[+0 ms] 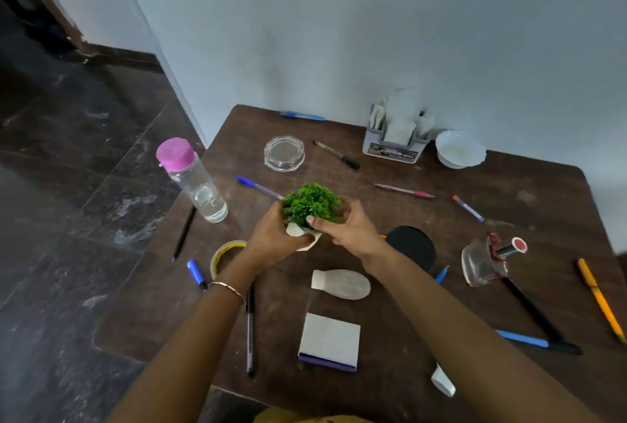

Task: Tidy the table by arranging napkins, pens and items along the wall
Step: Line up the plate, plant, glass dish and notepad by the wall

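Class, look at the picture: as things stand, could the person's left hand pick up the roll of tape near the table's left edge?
Probably not right away. The left hand is cupped around the small potted plant, sharing it with the right hand. The roll of tape lies just beside the left wrist with nothing over it, so once that hand lets go it looks reachable.

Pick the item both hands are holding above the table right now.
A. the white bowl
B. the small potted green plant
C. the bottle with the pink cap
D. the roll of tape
B: the left hand and the right hand both grip the small potted green plant.
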`<move>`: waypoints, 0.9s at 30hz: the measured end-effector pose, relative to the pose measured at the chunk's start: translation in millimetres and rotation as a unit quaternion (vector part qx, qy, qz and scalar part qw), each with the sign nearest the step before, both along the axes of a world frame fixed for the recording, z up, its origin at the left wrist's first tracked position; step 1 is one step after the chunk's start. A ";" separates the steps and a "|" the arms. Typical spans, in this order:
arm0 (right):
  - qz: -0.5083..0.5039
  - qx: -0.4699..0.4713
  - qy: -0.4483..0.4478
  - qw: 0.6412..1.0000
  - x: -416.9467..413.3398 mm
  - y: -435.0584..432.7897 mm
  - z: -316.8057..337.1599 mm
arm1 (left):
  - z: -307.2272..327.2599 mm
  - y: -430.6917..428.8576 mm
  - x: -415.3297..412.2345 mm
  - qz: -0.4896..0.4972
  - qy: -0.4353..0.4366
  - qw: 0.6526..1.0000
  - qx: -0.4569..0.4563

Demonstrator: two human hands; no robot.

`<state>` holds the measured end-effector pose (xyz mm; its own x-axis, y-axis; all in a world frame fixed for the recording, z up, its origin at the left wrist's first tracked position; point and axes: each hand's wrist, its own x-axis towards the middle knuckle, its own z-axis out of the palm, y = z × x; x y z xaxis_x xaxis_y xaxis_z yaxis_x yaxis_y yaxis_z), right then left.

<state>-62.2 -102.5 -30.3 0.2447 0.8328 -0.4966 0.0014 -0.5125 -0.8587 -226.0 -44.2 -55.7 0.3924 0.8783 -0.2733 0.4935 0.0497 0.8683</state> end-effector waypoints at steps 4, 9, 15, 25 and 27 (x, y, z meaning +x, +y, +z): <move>-0.014 0.078 -0.051 0.996 29.8 2.7 25.2 | 30.5 11.4 43.3 -0.035 -0.101 0.994 -0.027; -0.098 0.108 -0.157 0.977 92.4 -4.0 56.3 | 56.3 20.5 117.8 -0.103 -0.138 0.985 0.016; -0.182 0.110 -0.236 0.948 189.9 -5.2 66.2 | 73.5 29.5 214.9 -0.190 -0.108 0.973 0.078; -0.146 0.093 -0.279 0.944 326.6 29.9 33.7 | 68.5 59.8 338.9 -0.176 -0.160 0.970 -0.039; -0.125 0.094 -0.275 0.948 340.0 43.1 22.0 | 61.5 69.0 355.0 -0.154 -0.152 0.975 -0.055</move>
<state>277.8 -59.4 -8.4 0.6260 0.7753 -0.0836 0.3747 -0.3931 -0.8397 129.0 24.8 5.9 0.7097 0.6785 -0.1894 0.2209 0.0410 0.9744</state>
